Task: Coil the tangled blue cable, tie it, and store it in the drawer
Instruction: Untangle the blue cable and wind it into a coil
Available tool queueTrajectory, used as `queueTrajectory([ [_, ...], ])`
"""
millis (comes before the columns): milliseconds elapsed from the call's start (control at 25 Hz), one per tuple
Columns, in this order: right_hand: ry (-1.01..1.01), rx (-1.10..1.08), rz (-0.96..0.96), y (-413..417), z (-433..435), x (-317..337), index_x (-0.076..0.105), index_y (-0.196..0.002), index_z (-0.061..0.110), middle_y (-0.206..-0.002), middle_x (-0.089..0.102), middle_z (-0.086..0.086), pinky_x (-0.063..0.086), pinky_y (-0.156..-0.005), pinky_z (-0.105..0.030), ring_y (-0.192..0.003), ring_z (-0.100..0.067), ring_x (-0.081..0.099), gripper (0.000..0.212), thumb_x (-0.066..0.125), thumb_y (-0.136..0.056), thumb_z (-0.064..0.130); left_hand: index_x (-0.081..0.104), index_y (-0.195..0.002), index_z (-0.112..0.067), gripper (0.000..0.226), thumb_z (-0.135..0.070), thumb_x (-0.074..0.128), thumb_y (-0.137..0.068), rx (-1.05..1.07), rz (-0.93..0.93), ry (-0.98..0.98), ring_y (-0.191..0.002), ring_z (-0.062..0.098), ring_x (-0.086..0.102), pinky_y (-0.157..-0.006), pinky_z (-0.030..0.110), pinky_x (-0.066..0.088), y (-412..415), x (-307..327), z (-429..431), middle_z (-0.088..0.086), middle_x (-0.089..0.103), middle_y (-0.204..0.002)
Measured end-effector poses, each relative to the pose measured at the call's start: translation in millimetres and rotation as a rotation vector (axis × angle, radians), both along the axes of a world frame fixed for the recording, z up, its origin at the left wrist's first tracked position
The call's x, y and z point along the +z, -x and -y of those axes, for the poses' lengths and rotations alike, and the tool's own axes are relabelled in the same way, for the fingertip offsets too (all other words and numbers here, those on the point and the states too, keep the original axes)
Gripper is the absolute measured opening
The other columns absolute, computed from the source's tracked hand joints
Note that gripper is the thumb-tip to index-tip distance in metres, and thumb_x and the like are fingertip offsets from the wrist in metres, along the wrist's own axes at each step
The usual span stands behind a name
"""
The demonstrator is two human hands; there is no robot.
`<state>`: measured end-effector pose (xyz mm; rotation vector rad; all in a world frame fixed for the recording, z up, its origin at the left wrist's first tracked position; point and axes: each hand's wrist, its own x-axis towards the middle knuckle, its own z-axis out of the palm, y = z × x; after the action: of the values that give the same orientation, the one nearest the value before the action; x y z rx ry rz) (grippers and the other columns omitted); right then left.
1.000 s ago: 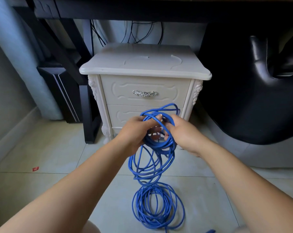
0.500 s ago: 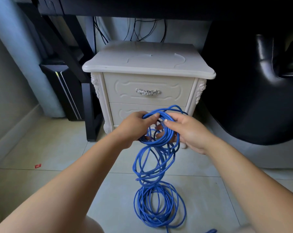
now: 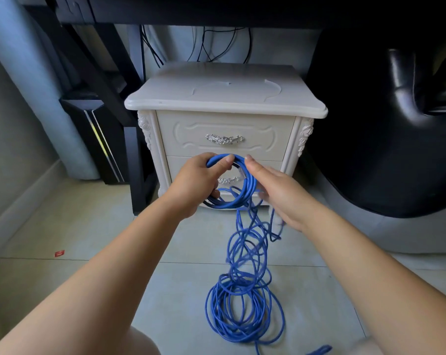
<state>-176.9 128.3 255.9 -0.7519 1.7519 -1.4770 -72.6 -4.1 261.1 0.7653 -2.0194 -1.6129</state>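
A long blue cable (image 3: 245, 301) lies partly in loose loops on the floor tiles and rises in a tangle to my hands. My left hand (image 3: 199, 183) grips a small neat coil of it, thumb over the top strands. My right hand (image 3: 275, 193) is beside the coil on its right, index finger touching the top, with strands running under the palm; its grip is hidden. Behind the hands stands a white bedside cabinet (image 3: 225, 98) with two drawers, both closed. The upper drawer (image 3: 224, 137) has a silver handle; the lower drawer's handle (image 3: 228, 180) shows through the coil.
A black desk frame and leg (image 3: 136, 162) stand left of the cabinet, with a dark computer case (image 3: 96, 139) behind. A large black leather chair (image 3: 386, 124) fills the right. Black wires hang behind the cabinet. A small red scrap (image 3: 59, 253) lies on the floor at left.
The loops in my hands have tightened into a smaller, neater coil. My right hand slid down the coil's right side, and the hanging tangle shifted slightly right.
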Motion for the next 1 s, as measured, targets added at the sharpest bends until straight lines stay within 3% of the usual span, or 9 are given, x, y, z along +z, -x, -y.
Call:
queueTrajectory([
  [160, 0.037, 0.038, 0.129, -4.1, 0.3, -3.9, 0.066, -0.096, 0.016, -0.083, 0.073, -0.001, 0.048, -0.096, -0.043, -0.094, -0.025, 0.067, 0.012, 0.059, -0.095, 0.026, 0.066, -0.096, -0.004, 0.032, -0.036, 0.061, -0.094, -0.005, -0.043, -0.04, -0.045, 0.009, 0.035, -0.049, 0.023, 0.041, -0.7, 1.2, -4.7, -0.004, 0.036, -0.055],
  [280, 0.21, 0.044, 0.302, -6.0, 1.3, 6.7, 0.06, -0.092, 0.009, -0.072, 0.066, -0.003, 0.057, -0.079, -0.038, -0.077, -0.026, 0.069, 0.012, 0.05, -0.099, 0.011, 0.066, -0.09, -0.012, 0.026, -0.037, 0.06, -0.095, -0.014, -0.106, -0.076, -0.047, 0.009, 0.035, -0.052, 0.026, 0.041, 2.1, 3.8, -5.8, -0.011, 0.037, -0.05],
  [360, 0.302, 0.036, 0.385, -7.2, 4.4, 16.8, 0.057, -0.092, 0.006, -0.062, 0.057, -0.001, 0.055, -0.062, -0.031, -0.059, -0.018, 0.063, 0.014, 0.046, -0.101, 0.011, 0.064, -0.09, -0.014, 0.025, -0.038, 0.057, -0.096, -0.05, -0.149, -0.158, -0.045, 0.009, 0.035, -0.056, 0.029, 0.04, 4.1, 7.3, -6.1, -0.011, 0.036, -0.05],
  [440, 0.289, 0.035, 0.31, -7.5, 7.9, 21.1, 0.054, -0.094, 0.007, -0.056, 0.046, 0.003, 0.045, -0.056, -0.026, -0.05, -0.012, 0.049, 0.015, 0.044, -0.103, 0.012, 0.061, -0.092, -0.012, 0.027, -0.038, 0.055, -0.097, -0.114, -0.186, -0.302, -0.046, 0.009, 0.032, -0.056, 0.028, 0.044, 2.0, 12.8, -5.7, -0.009, 0.032, -0.054],
  [520, 0.187, 0.1, 0.114, -7.7, 10.5, 25.0, 0.053, -0.097, 0.01, -0.057, 0.039, 0.003, 0.05, -0.057, -0.026, -0.048, -0.009, 0.039, 0.013, 0.042, -0.104, 0.011, 0.059, -0.091, -0.01, 0.033, -0.042, 0.056, -0.095, -0.167, -0.152, -0.363, -0.048, 0.011, 0.036, -0.057, 0.029, 0.05, -4.5, 17.3, -1.8, -0.004, 0.036, -0.059],
  [600, 0.028, 0.163, -0.173, -8.6, 13.6, 24.9, 0.051, -0.105, 0.012, -0.06, 0.037, 0.003, 0.059, -0.067, -0.037, -0.046, -0.008, 0.037, 0.007, 0.044, -0.103, 0.013, 0.058, -0.087, -0.009, 0.039, -0.048, 0.058, -0.091, -0.199, -0.063, -0.279, -0.049, 0.013, 0.042, -0.062, 0.035, 0.054, -9.4, 16.7, 3.2, 0.0, 0.042, -0.062],
  [720, -0.156, 0.162, -0.502, -10.6, 18.1, 24.7, 0.045, -0.12, 0.02, -0.063, 0.043, 0.008, 0.058, -0.08, -0.048, -0.044, -0.004, 0.047, 0.021, 0.048, -0.1, 0.023, 0.054, -0.085, -0.004, 0.05, -0.054, 0.061, -0.087, -0.217, 0.077, -0.038, -0.043, 0.014, 0.042, -0.065, 0.042, 0.057, -8.2, 10.8, 2.9, 0.003, 0.041, -0.057],
  [840, -0.159, 0.18, -0.566, -12.9, 18.2, 28.3, 0.039, -0.136, 0.024, -0.069, 0.045, 0.013, 0.056, -0.084, -0.049, -0.054, -0.009, 0.052, 0.037, 0.047, -0.1, 0.026, 0.056, -0.093, -0.006, 0.062, -0.067, 0.059, -0.08, -0.136, 0.132, 0.071, -0.039, 0.013, 0.041, -0.066, 0.05, 0.06, -4.2, 7.4, -1.9, -0.002, 0.043, -0.056],
  [1000, -0.159, 0.205, -0.569, -12.4, 15.1, 29.1, 0.025, -0.149, 0.029, -0.064, 0.047, 0.012, 0.058, -0.08, -0.044, -0.053, -0.01, 0.051, 0.058, 0.048, -0.098, 0.016, 0.065, -0.093, -0.01, 0.05, -0.059, 0.053, -0.09, -0.182, 0.134, 0.223, -0.039, 0.013, 0.045, -0.062, 0.049, 0.059, -8.3, 11.8, -6.6, -0.009, 0.042, -0.05],
])
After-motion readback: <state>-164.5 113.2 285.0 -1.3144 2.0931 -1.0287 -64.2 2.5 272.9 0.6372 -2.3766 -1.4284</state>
